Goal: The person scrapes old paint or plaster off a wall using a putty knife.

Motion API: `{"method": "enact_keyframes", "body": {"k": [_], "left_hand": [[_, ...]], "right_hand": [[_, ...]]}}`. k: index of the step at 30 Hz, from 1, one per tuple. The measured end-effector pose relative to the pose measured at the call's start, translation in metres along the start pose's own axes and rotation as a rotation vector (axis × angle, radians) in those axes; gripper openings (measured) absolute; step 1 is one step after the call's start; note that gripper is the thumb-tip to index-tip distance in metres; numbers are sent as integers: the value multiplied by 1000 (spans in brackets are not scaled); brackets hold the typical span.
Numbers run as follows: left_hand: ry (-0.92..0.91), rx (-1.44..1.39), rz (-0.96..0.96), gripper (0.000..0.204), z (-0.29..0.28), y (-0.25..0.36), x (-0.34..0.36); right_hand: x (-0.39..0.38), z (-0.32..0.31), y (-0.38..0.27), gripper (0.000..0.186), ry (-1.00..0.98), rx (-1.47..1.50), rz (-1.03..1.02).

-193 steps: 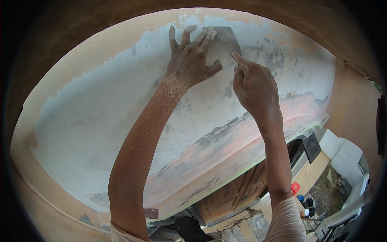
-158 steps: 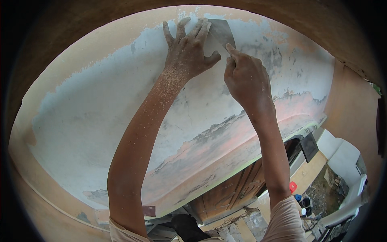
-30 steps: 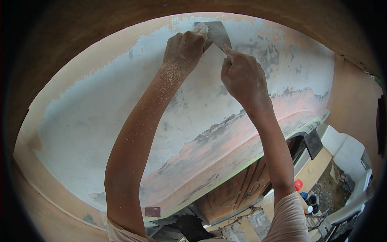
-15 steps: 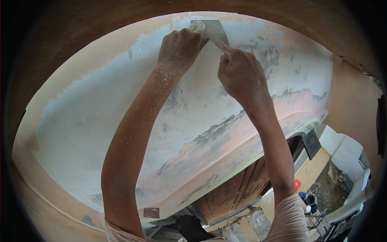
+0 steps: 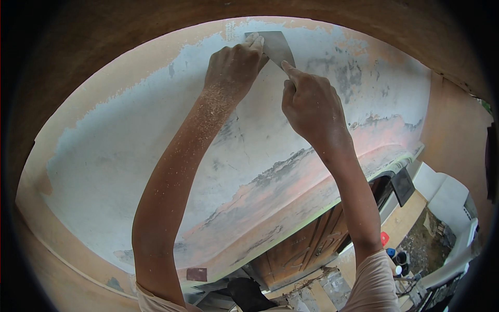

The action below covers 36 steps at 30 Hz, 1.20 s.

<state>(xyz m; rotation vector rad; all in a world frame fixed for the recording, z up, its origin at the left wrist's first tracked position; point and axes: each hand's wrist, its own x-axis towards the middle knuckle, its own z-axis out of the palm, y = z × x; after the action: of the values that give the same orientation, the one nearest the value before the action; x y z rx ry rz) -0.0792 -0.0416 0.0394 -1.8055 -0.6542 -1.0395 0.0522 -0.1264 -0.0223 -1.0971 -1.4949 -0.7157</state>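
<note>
Against the wall point(image 5: 130, 140), my scraper point(image 5: 279, 48), likely light and stiff, is best held by its hidden handle, where my right hand point(image 5: 314, 101) closes, while my curled left hand point(image 5: 234, 62) touches its left edge, pinching or not I can't tell.

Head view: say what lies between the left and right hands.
In the head view, the grey scraper blade lies between the left hand and right hand, with pale wall below.
</note>
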Motion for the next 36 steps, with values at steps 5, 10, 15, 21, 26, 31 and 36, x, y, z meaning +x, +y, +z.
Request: {"method": "enact_keyframes", "body": {"k": [5,10,15,21,26,31,36], "left_hand": [[-155,24,-98,20,-10,0,24],[65,-30,10,18,3,-5,3],[-28,85,8,20,-4,1,18],[-21,34,-20,20,-8,-2,17],[-10,13,-29,23,-7,2,6],[-119,7,-81,22,-13,5,16],[29,-12,-64,21,2,1,18]], "right_hand": [[15,8,2,31,134,17,-31],[3,12,-1,32,89,5,-22],[9,10,3,31,158,-13,-67],[11,15,-1,33,112,-40,-8],[2,8,-3,33,75,-32,-43],[10,-2,-4,33,102,-44,-63],[13,2,-1,33,89,-40,-20]]}}
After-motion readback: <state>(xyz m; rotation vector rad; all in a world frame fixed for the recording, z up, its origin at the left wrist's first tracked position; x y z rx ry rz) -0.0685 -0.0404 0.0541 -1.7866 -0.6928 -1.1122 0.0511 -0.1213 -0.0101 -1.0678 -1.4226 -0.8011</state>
